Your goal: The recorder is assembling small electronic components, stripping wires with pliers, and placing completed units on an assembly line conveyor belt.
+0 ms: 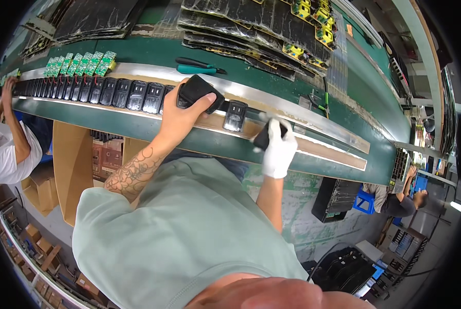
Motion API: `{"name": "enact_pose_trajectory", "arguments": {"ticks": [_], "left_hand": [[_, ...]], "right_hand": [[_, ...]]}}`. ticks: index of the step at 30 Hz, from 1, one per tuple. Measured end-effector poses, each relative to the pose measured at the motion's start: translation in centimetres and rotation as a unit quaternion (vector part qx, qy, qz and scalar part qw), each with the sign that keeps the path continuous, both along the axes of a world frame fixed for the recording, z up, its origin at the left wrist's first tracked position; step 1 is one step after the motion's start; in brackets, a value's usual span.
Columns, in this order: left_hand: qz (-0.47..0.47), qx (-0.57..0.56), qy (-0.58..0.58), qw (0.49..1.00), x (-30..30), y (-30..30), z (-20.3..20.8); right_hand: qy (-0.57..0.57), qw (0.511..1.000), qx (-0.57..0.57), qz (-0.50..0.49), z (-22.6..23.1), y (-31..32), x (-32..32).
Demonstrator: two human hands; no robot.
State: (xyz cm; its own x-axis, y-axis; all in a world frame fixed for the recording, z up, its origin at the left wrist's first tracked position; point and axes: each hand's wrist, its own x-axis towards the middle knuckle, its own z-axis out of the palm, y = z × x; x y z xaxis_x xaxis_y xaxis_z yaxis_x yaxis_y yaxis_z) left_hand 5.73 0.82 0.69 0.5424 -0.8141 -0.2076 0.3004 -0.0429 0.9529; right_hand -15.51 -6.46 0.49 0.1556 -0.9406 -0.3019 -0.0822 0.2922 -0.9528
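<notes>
My bare left hand (180,117) is closed around a black plastic casing (200,92), held over the work line. A white glove covers my right hand (279,152), which grips a dark piece (263,138) at the line's near edge; motion blurs it, so its kind does not show. Between my hands one glossy black casing (235,116) with two small slots lies in the channel. To the left, several similar black casings (122,92) stand side by side, partly hidden by my left hand. Green circuit boards (81,65) with red wires sit along the row's far left part.
Teal-handled cutters (199,68) lie beyond the metal rail (302,117). Stacked black sheets (235,31) bearing yellow components fill the back. Another person (19,136) reaches to the line at far left; a second person (395,198) works at far right. A cardboard box (68,159) stands below.
</notes>
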Motion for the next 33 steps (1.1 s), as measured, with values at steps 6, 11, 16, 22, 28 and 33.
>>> {"name": "enact_pose_trajectory", "arguments": {"ticks": [6, 11, 16, 22, 28, 33], "left_hand": [[-0.027, -0.076, -0.031, 0.996, -1.2, -1.3, 0.2], [-0.089, -0.069, 0.011, 0.994, -2.7, -2.1, 1.2], [-0.158, -0.220, -0.213, 0.939, -5.7, -2.5, -0.8], [-0.181, -0.226, -0.259, 0.921, -4.2, -2.2, -0.4], [-0.112, -0.150, -0.486, 0.854, 0.0, -1.9, -2.4], [-0.160, -0.040, -0.575, 0.801, 0.1, -1.4, -2.5]], "right_hand": [[0.302, 0.929, -0.180, 0.114, 0.8, -2.2, 0.6], [0.207, 0.953, -0.220, 0.008, 2.3, -1.5, -1.2], [0.057, 0.976, -0.162, 0.137, 2.8, -0.3, -0.7], [-0.211, 0.977, -0.024, -0.003, 0.5, -1.6, -4.8], [0.202, 0.910, -0.315, 0.180, -0.8, -5.6, -7.3], [0.277, 0.875, -0.338, 0.210, -1.5, -5.3, -4.5]]}}
